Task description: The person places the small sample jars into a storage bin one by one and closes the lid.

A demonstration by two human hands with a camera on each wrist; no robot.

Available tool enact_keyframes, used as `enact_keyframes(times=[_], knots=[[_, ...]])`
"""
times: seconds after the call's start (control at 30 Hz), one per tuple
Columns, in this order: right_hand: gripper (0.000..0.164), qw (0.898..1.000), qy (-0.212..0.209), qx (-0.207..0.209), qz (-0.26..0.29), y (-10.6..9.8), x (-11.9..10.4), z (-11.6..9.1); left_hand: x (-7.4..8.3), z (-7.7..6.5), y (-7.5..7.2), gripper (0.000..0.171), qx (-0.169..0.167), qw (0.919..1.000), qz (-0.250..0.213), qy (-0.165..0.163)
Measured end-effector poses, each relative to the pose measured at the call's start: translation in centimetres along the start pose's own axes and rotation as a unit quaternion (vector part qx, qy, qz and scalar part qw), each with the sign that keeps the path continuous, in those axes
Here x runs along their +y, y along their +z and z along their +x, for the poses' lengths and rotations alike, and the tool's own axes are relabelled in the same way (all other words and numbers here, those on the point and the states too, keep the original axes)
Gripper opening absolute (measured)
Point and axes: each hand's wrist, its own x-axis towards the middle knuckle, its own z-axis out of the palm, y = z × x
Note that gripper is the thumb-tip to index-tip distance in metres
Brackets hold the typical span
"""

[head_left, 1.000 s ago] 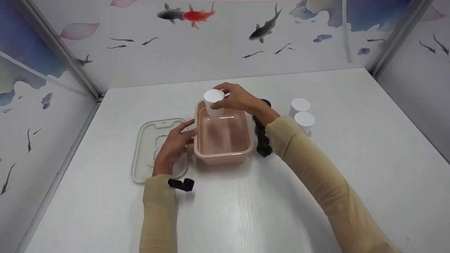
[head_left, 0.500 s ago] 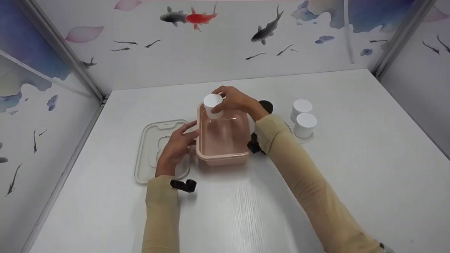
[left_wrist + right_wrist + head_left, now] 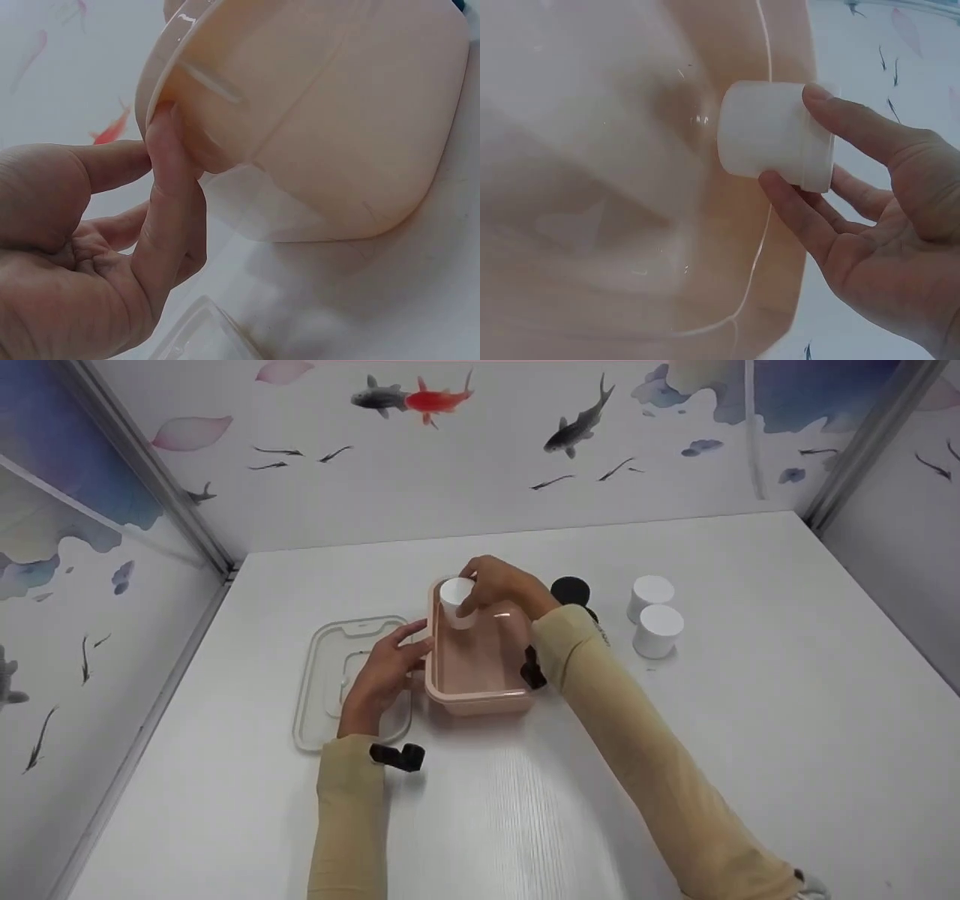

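My right hand [image 3: 499, 583] grips a small white lidded jar [image 3: 457, 598] between thumb and fingers. The jar is inside the far left corner of a pink plastic box [image 3: 480, 706]. Seen from the right wrist, the jar [image 3: 765, 131] has its lid end toward the palm and its base toward the bottom of the box. On the box's left side, my left hand [image 3: 384, 675] pinches the rim. The left wrist view shows thumb and finger at the rim of the box [image 3: 337, 112], with other fingers curled below it.
A pale translucent lid [image 3: 307, 697] lies flat left of the box, partly under my left hand. Two white jars [image 3: 658, 630] stand close together on the right. Black-topped items [image 3: 570, 589] stand just right of the box, partly hidden by my right sleeve.
My right hand has lowered the white jar from above the rim into the box's far left corner. The left hand keeps its hold. The head view has shifted slightly.
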Motion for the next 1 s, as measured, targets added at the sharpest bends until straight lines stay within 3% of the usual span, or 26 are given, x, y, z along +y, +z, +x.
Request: enact_keyframes(times=[0.2,0.5,0.77,1.0], knots=[[0.068,0.997,0.039,-0.004,-0.065,0.5,-0.6,0.2,-0.1,0.0,-0.1,0.053,0.0,1.0,0.003,-0.001],[0.07,0.987,0.055,-0.023,-0.151,0.9,-1.2,0.6,0.0,0.0,-0.1,0.054,-0.002,1.0,0.003,0.0],[0.069,0.979,0.083,-0.024,-0.186,1.2,-1.7,0.3,-0.1,0.0,0.0,0.054,-0.003,1.0,0.0,0.008],[0.064,0.976,0.062,-0.035,-0.205,1.2,-1.9,0.3,0.0,-0.1,-0.3,0.051,0.003,1.0,0.001,0.004]])
